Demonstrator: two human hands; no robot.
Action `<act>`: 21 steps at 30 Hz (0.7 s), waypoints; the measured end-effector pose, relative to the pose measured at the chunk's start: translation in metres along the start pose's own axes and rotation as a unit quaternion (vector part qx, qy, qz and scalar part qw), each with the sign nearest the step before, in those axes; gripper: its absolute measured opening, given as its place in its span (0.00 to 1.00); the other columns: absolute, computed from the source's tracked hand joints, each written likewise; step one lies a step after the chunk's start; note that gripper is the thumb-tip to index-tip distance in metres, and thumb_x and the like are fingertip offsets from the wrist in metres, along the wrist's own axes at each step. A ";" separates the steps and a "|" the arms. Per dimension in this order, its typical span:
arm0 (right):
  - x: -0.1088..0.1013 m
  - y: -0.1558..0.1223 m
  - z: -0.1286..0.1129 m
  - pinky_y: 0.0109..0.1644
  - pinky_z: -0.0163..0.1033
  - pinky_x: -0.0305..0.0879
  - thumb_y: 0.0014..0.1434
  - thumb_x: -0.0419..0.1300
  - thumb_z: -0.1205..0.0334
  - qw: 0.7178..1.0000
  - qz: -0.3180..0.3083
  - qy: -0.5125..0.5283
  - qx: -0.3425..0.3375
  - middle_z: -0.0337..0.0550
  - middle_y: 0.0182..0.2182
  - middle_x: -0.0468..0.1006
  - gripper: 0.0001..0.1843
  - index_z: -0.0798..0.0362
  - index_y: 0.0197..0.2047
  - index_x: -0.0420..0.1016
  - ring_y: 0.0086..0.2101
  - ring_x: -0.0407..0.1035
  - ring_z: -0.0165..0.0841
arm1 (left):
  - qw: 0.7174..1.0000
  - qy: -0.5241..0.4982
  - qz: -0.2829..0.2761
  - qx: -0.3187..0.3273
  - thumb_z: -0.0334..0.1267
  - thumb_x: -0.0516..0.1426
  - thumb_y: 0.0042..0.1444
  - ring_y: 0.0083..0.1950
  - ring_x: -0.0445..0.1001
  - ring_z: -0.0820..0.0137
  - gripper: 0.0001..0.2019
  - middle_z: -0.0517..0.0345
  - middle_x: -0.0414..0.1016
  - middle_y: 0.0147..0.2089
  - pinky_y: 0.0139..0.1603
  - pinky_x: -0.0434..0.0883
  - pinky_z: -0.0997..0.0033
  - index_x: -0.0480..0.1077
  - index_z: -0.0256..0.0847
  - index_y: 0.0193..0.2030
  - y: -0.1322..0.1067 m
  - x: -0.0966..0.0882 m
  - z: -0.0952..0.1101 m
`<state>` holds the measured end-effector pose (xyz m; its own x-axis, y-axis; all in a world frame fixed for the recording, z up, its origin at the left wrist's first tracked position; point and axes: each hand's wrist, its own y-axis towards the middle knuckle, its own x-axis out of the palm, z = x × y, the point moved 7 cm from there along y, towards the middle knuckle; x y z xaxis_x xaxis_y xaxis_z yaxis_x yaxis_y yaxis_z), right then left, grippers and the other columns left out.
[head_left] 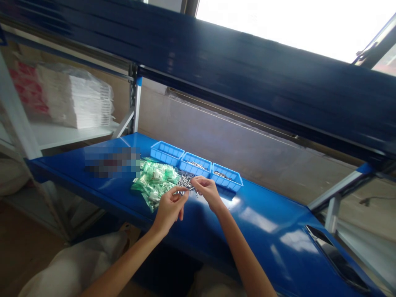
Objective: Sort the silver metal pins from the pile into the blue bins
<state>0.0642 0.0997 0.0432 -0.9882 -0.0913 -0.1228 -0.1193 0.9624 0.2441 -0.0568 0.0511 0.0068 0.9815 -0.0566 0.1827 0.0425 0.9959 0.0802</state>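
My left hand (169, 207) hovers over the blue table (266, 231), fingers pinched together on a small metal screw. My right hand (206, 190) is beside it, fingers also pinched on something small that I cannot make out. Both hands meet just in front of a loose pile of silver screws (185, 180). A heap of small green plastic bags (154, 181) lies to the left of my left hand. Behind the pile stand three small blue trays (195, 164) in a row; the middle and right ones hold metal parts.
A blurred patch lies on the table left of the bags. A dark blue shelf beam (247, 82) runs overhead. At the left, a white shelf carries a wrapped stack of white boxes (77, 99). A dark flat object (337, 258) lies at the table's right end.
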 end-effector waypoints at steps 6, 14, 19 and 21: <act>0.001 0.000 0.003 0.19 0.31 0.55 0.42 0.65 0.51 0.999 0.000 -0.036 0.009 0.41 0.26 0.71 0.15 0.56 0.19 0.74 0.20 0.58 0.23 | 0.998 -0.041 0.056 0.006 0.48 0.57 0.47 0.10 0.59 0.78 0.15 0.71 0.56 0.10 0.09 0.49 0.83 0.67 0.37 0.34 -0.003 -0.007 0.002; 0.012 -0.004 0.001 0.21 0.31 0.57 0.42 0.65 0.51 0.996 -0.075 -0.034 0.018 0.40 0.27 0.70 0.15 0.56 0.22 0.75 0.20 0.59 0.23 | 0.994 -0.066 0.082 0.042 0.46 0.57 0.48 0.10 0.58 0.79 0.12 0.72 0.54 0.09 0.10 0.50 0.83 0.66 0.38 0.31 -0.006 -0.011 0.005; 0.022 -0.009 -0.004 0.25 0.31 0.60 0.44 0.64 0.51 0.988 -0.145 -0.040 -0.017 0.42 0.28 0.70 0.15 0.56 0.26 0.77 0.25 0.62 0.26 | 0.992 -0.078 0.086 0.057 0.45 0.58 0.48 0.10 0.57 0.80 0.11 0.72 0.54 0.09 0.10 0.52 0.83 0.66 0.38 0.31 -0.007 -0.012 0.009; 0.027 -0.011 -0.005 0.26 0.31 0.61 0.45 0.63 0.51 0.984 -0.175 -0.041 -0.021 0.42 0.30 0.70 0.15 0.56 0.27 0.77 0.27 0.62 0.27 | 0.991 -0.082 0.082 0.064 0.44 0.58 0.48 0.10 0.57 0.80 0.11 0.72 0.54 0.09 0.11 0.53 0.83 0.67 0.38 0.32 -0.007 -0.012 0.011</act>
<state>0.0382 0.0856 0.0420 -0.8752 -0.3917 -0.2839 -0.4559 0.8641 0.2133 -0.0704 0.0443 0.0149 0.9296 0.0838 0.3589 -0.1492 0.9760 0.1586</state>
